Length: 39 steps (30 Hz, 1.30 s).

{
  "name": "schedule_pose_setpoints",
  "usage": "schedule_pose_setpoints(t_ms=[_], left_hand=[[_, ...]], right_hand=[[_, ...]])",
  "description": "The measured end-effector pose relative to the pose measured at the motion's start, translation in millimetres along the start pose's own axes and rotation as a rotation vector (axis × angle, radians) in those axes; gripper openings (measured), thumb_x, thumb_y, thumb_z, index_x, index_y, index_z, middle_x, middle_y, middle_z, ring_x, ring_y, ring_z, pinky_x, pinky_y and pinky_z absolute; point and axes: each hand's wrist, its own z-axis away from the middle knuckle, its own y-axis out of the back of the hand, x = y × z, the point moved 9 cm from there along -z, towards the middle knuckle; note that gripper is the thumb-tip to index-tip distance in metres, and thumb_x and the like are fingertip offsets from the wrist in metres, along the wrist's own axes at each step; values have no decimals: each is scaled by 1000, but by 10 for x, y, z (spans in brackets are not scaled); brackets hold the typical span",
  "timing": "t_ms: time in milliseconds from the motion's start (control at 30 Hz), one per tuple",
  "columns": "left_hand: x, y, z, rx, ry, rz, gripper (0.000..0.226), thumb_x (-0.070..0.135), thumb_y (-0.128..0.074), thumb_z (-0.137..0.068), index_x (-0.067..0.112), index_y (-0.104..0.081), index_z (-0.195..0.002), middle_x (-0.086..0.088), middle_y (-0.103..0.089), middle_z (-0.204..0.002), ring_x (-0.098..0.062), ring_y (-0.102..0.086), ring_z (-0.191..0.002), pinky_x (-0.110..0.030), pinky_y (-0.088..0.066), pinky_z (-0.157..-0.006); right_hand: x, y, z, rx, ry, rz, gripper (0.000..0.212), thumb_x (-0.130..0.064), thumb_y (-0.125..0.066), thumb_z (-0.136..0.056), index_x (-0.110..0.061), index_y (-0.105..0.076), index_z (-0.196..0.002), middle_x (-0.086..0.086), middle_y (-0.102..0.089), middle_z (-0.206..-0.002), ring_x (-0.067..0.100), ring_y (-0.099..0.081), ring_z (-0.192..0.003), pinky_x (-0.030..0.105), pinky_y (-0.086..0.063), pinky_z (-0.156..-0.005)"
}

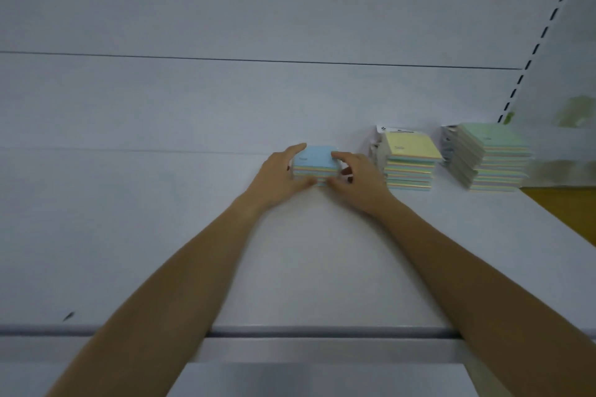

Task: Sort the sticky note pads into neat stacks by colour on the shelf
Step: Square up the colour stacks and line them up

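A short stack of sticky note pads with a blue top [317, 158] stands on the white shelf [161, 235], close to the back panel. My left hand [280, 175] clasps its left side and my right hand [356, 176] clasps its right side, thumbs meeting at the front edge. To the right stands a taller stack with a yellow top [411, 156]. Further right is the tallest stack with a green top [493, 155]. The three stacks stand apart in a row.
The shelf's front lip [306, 330] runs across below my forearms. A slotted upright [545, 32] rises at the right, beside the green-topped stack. An orange-brown surface [567, 213] lies beyond the shelf's right end. A small dark mark [68, 316] sits near the front left.
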Motion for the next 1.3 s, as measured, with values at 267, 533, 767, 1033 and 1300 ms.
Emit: schedule_pose_setpoints(t_ms=[267, 533, 767, 1033, 1300], left_hand=[[-41, 43, 6, 77, 3, 78, 36, 17, -72, -75, 11, -57, -108, -12, -61, -117, -28, -61, -104, -43, -51, -93], [-42, 7, 50, 8, 25, 81, 64, 9, -75, -73, 12, -45, -129, -13, -51, -130, -16, -54, -101, -22, -46, -82], [-89, 67, 75, 70, 79, 98, 58, 3, -71, -75, 10, -47, -127, -14, -57, -127, -15, -56, -94, -10, -41, -74], [-124, 149, 94, 170, 155, 196, 52, 17, -73, -77, 11, -50, -123, -12, -61, -121, -15, -57, -90, -18, -42, -74], [-106, 154, 93, 175, 141, 157, 40, 19, -69, -80, 15, -56, -118, -8, -62, -119, -14, -58, -87, -3, -41, -63]], right_hand=[[26, 29, -34, 32, -22, -34, 40, -10, -56, -86, -11, -51, -126, 10, -58, -128, 22, -63, -103, 5, -35, -60], [31, 22, -33, 7, -43, -44, 44, -12, -52, -89, -12, -46, -133, 10, -54, -133, 22, -58, -114, 19, -35, -92], [-12, 38, -4, 4, -16, -30, 45, -14, -46, -93, -9, -40, -137, 13, -52, -135, 25, -54, -116, 15, -31, -83], [-45, -22, 39, -32, -3, -75, 59, -7, -53, -87, -14, -29, -141, 14, -54, -127, 24, -56, -106, 15, -40, -80], [-5, 1, 3, 9, -28, -40, 47, -20, -52, -90, -9, -41, -135, 8, -56, -130, 20, -58, -109, 16, -36, -80]])
